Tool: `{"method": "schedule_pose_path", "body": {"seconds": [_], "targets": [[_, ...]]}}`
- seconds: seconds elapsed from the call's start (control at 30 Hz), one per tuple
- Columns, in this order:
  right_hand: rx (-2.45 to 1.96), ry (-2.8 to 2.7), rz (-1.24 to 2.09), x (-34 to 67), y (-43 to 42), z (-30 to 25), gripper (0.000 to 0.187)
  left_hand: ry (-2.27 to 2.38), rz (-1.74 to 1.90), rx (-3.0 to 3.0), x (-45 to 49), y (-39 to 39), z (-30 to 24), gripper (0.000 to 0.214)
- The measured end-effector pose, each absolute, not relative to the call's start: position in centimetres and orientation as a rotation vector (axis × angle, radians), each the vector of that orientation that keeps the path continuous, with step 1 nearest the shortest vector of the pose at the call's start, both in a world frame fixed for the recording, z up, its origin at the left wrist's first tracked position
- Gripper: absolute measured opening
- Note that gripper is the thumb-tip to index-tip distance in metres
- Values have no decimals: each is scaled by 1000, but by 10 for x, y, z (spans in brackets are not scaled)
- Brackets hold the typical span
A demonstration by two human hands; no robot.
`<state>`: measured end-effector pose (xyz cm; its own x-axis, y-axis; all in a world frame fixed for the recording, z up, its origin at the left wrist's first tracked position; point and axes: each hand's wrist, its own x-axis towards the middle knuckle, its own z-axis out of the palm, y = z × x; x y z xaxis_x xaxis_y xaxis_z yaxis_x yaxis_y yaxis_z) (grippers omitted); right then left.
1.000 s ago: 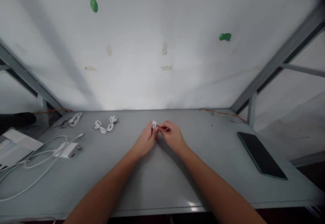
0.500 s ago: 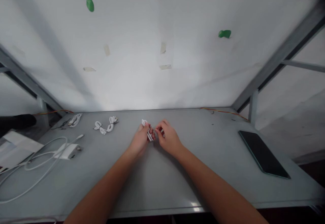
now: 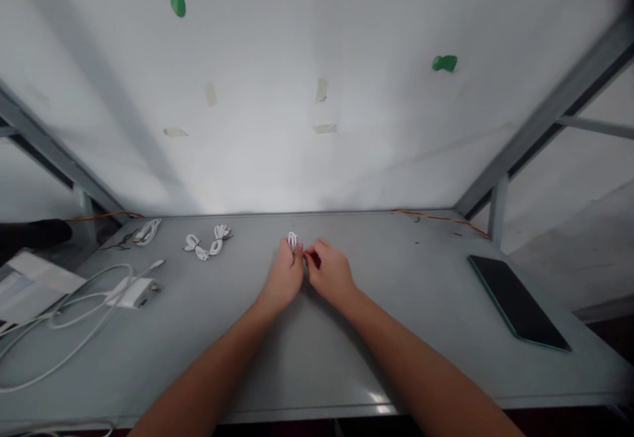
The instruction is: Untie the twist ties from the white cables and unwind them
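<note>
We pinch the coiled cable [image 3: 292, 241] in our left hand [image 3: 286, 274] while our right hand [image 3: 327, 272], fingertips together, touches it, apparently steadying the loops, right of the bundles [image 3: 207, 244].

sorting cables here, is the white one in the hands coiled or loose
Coiled: the white cable shows as a small tight bundle above the left hand.

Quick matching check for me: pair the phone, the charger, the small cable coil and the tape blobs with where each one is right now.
1 phone
2 charger
3 coil
4 green blobs

A on the wall
B table, left side
C held in the left hand, right hand against it
D table, right side

Pairs: 1-D, 2-B, 3-C, 4-A
</note>
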<state>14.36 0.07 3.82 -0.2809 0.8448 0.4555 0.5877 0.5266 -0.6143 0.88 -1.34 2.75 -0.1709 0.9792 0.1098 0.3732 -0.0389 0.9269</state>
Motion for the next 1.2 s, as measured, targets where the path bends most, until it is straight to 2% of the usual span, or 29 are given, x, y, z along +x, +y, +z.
{"method": "schedule_pose_path", "body": {"seconds": [0.27, 0.53, 0.63, 0.97, 1.07, 1.2], "targets": [[-1149, -1965, 413, 145, 2, 40, 14, 1583, 1327, 1110, 2, 1, 17, 27], [-1112, -1943, 758, 144, 7, 36, 9, 1394, 1322, 1035, 7, -2, 19, 33], [-1082, -1962, 751, 143, 3, 38, 16, 1381, 1301, 987, 9, -3, 20, 32], [-1126, -1895, 704, 154, 2, 50, 12, 1350, 1460, 700, -3, 2, 28, 26], [-1279, -1918, 858, 182, 20, 58, 14, 1323, 1524, 575, -12, 6, 32, 28], [-1360, -2197, 1366, 246, 43, 70, 22, 1324, 1475, 563, -20, 8, 36, 27]]}}
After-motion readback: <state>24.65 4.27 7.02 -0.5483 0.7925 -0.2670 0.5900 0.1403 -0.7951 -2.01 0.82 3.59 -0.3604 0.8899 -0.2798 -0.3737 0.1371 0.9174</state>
